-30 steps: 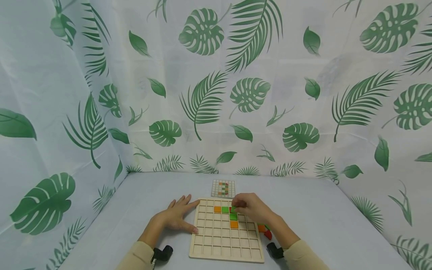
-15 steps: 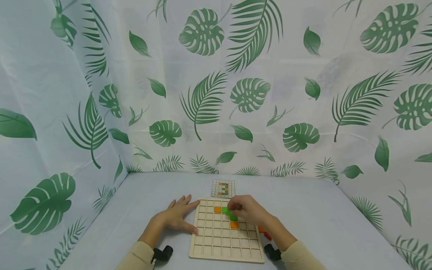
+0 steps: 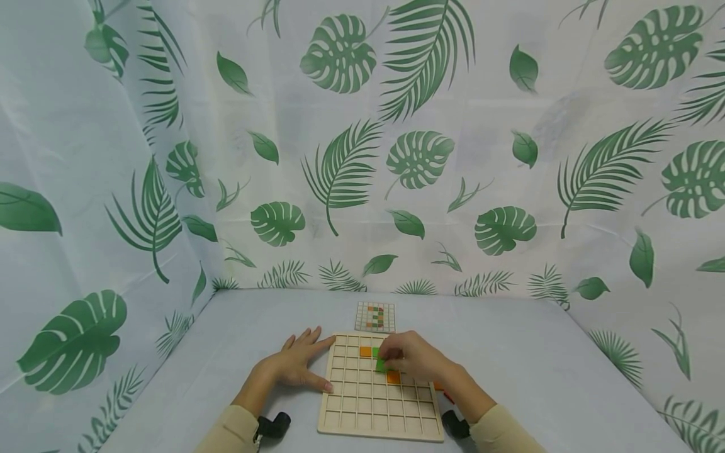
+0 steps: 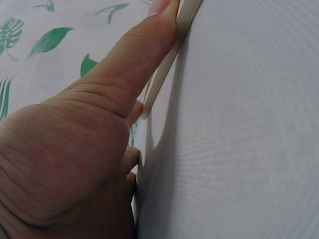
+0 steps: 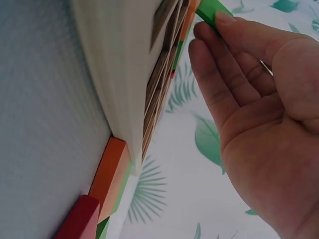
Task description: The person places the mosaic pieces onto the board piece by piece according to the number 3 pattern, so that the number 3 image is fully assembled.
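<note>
A wooden grid board [image 3: 379, 425] lies on the table, with an orange tile [image 3: 365, 352], a green tile [image 3: 376, 352] and another orange tile [image 3: 393, 377] in its cells. Above the board, my right hand [image 3: 418, 355] pinches a green block [image 5: 212, 11] between thumb and fingers. That hand hides several cells and whatever sits in them. My left hand [image 3: 297, 365] has its fingers spread at the board's left side. The left thumb [image 4: 134, 59] touches the board's edge, as the left wrist view shows.
Behind the board lies a small card [image 3: 375, 316] printed with a coloured grid pattern. Loose blocks lie along the board's right side, among them an orange block [image 5: 108, 174] and a red block [image 5: 79, 219]. A leaf-print curtain [image 3: 362, 157] surrounds the table.
My right hand, with the green block, has moved a little left and toward me over the board, from the top row to lower down. The left hand has stayed put.
</note>
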Motion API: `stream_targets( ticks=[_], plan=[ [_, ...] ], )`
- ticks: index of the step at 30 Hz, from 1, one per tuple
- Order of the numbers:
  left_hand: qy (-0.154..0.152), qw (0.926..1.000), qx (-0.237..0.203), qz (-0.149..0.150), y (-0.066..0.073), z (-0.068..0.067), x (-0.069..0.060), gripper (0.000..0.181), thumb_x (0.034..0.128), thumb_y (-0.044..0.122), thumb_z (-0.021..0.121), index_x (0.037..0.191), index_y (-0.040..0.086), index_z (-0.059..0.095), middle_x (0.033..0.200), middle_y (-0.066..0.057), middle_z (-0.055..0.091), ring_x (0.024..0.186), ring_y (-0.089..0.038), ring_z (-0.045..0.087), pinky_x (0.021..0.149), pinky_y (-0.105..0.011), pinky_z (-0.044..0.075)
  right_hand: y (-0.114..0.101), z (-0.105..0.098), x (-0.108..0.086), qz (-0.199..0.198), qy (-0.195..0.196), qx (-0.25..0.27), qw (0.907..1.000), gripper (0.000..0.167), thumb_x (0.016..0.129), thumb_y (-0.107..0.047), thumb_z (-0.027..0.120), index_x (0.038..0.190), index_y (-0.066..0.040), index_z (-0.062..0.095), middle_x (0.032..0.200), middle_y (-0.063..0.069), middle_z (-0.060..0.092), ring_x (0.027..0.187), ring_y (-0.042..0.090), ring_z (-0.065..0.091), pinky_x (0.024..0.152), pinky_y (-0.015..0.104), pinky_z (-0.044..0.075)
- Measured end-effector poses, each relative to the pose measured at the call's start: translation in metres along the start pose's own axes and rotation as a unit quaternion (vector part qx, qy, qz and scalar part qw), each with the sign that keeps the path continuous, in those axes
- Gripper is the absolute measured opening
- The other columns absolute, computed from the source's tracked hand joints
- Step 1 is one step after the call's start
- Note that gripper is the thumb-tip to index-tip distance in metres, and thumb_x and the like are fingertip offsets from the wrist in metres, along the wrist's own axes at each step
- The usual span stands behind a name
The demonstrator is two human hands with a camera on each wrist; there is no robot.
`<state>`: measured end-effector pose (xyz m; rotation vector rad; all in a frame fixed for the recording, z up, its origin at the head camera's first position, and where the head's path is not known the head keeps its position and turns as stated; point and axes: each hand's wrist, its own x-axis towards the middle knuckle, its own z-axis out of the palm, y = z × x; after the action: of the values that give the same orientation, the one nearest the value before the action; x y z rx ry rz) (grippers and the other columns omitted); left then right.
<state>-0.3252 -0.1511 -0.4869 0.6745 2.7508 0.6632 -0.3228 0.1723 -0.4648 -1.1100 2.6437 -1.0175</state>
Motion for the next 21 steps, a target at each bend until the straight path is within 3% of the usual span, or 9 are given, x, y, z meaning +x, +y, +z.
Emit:
stream_targets(
  ticks=[4, 21],
  plan=[
    [-0.001, 1.0, -0.002, -0.001, -0.0003, 0.0007, 0.0, 0.114, 0.0707, 0.071, 0.084, 0.164, 0.029, 0.034, 0.174, -0.02, 0.014, 0.162, -0.043, 0.008, 0.129, -0.066, 0.004, 0.0013, 0.0021, -0.0003, -0.019, -0.003, 0.002, 0.9998, 0.014, 0.091, -0.003, 0.078, 0.098, -0.015, 0.079, 0.097, -0.003, 0.077, 0.083, 0.002, 0.065, 0.075, 0.022, 0.058],
    [-0.004, 1.0, -0.001, 0.0, -0.0033, 0.0005, 0.0002, 0.116, 0.0701, 0.074, 0.082, 0.165, 0.03, 0.033, 0.174, -0.018, 0.013, 0.162, -0.042, 0.007, 0.129, -0.066, 0.002, -0.004, 0.0042, 0.0004, -0.025, -0.012, -0.003, 0.9996, 0.014, 0.09, -0.002, 0.079, 0.097, -0.015, 0.081, 0.096, -0.003, 0.078, 0.081, 0.0, 0.068, 0.073, 0.02, 0.059]
  ],
)
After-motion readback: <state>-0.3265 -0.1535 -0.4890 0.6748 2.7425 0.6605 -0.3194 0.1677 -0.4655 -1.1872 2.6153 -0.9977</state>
